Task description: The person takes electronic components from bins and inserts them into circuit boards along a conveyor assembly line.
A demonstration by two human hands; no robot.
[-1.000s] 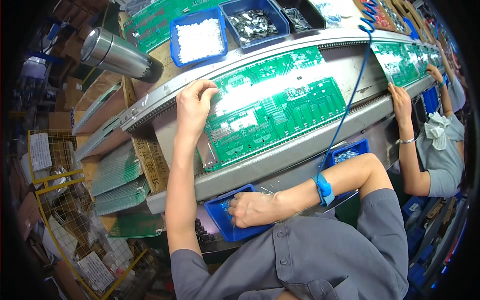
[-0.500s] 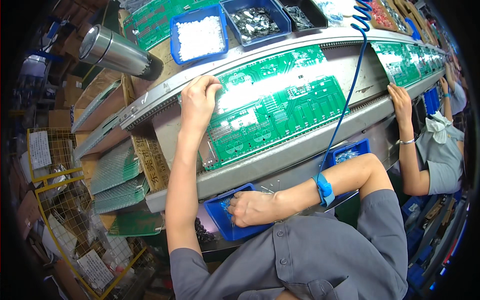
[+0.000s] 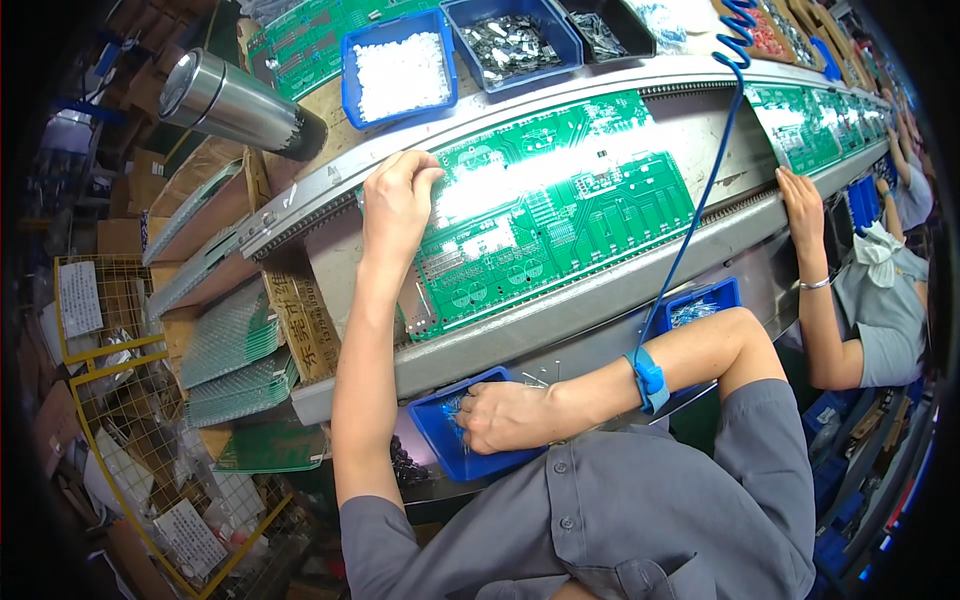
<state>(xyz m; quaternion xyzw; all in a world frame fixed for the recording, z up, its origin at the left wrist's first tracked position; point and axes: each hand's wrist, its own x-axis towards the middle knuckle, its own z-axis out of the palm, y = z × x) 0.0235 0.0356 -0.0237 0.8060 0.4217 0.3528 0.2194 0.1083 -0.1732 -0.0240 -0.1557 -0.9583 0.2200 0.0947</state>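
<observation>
A large green circuit board (image 3: pixel 560 210) lies on the rail track before me, glare across its middle. My left hand (image 3: pixel 398 195) is over the board's left end, thumb and fingertips pressed together; anything pinched there is too small to make out. Close to my body, my right hand (image 3: pixel 505 415) reaches into a blue bin (image 3: pixel 437 432) of small blue parts with thin wire leads (image 3: pixel 455 408). Its fingers are curled down among the parts, and the tips are hidden. A blue wrist strap (image 3: pixel 650 382) with a cord (image 3: pixel 690 215) is around my right wrist.
Beyond the rail stand a steel tumbler (image 3: pixel 235 105), a bin of white parts (image 3: pixel 402 75) and a bin of dark metal parts (image 3: pixel 512 50). Another blue bin (image 3: pixel 700 303) sits by my right forearm. A co-worker's hand (image 3: pixel 800 205) rests on the rail near a second board (image 3: pixel 800 130).
The coiled cord has swung slightly to the right. Both my hands stay almost in place. Farther down the line, another person's hand has moved a little.
</observation>
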